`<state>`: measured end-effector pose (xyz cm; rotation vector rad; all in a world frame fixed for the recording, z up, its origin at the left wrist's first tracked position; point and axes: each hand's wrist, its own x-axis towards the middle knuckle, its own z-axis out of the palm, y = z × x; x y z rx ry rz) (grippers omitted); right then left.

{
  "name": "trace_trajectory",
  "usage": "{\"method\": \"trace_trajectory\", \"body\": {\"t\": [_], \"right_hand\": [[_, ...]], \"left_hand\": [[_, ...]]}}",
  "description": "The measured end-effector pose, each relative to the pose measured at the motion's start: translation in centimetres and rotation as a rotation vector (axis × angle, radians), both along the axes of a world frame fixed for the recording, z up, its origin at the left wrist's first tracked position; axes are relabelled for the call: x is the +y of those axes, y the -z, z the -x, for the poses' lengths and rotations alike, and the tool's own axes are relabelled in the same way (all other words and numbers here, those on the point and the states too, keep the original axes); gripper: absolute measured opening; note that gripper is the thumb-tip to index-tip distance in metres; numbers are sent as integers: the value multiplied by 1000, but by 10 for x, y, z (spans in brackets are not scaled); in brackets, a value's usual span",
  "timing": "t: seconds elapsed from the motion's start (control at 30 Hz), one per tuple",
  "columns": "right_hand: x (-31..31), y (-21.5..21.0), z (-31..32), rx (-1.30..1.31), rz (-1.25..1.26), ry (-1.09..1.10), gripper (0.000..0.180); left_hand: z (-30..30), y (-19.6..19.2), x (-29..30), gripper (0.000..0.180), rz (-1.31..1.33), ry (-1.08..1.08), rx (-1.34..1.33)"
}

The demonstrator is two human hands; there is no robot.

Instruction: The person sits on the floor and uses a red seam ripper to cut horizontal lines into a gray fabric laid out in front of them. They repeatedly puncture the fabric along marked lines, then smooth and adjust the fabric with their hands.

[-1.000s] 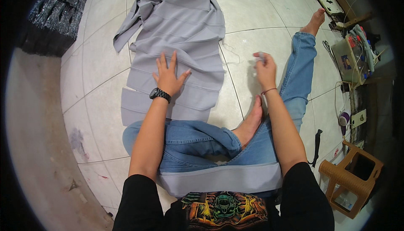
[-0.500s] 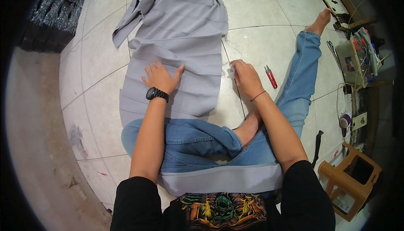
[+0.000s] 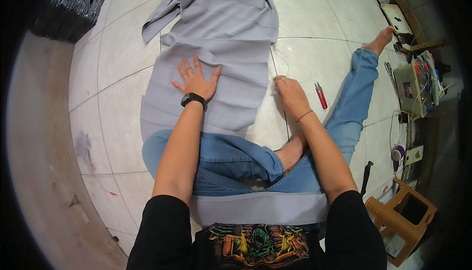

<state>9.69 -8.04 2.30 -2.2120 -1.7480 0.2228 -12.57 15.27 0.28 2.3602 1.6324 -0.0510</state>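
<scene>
A grey long-sleeved garment (image 3: 226, 29) with horizontal seams lies spread on the tiled floor in front of me. My left hand (image 3: 199, 82), a black watch at its wrist, rests flat on the cloth with its fingers spread. Just past the garment's right edge, my right hand (image 3: 292, 95) is closed in a pinch low over the tiles. A small whitish clump of thread (image 3: 274, 87) shows at its fingertips. Fine loose thread trails on the floor beyond it. To the right of that hand lies a pair of red-handled thread snips (image 3: 320, 96), untouched.
My jeans-clad legs frame the near side, and a grey cloth strip (image 3: 260, 209) lies across my lap. At right stand a brown plastic stool (image 3: 400, 221) and a bin of tools (image 3: 412, 90), with cables nearby. Dark shiny bundles (image 3: 73, 7) are stacked at far left.
My left hand has slid a little right and up on the garment, its fingers now pointing more away from me. The right hand keeps its pinch. The whole view has shifted slightly.
</scene>
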Motion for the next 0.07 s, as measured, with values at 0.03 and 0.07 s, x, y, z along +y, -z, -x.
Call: {"method": "trace_trajectory", "body": {"t": [0.03,0.07], "right_hand": [[-5,-8,-4,13,134,10,25],[-10,-20,-12,27,261,17,27]], "left_hand": [[2,3,0,111,-14,10,4],[4,6,0,112,-24,17,15]]}}
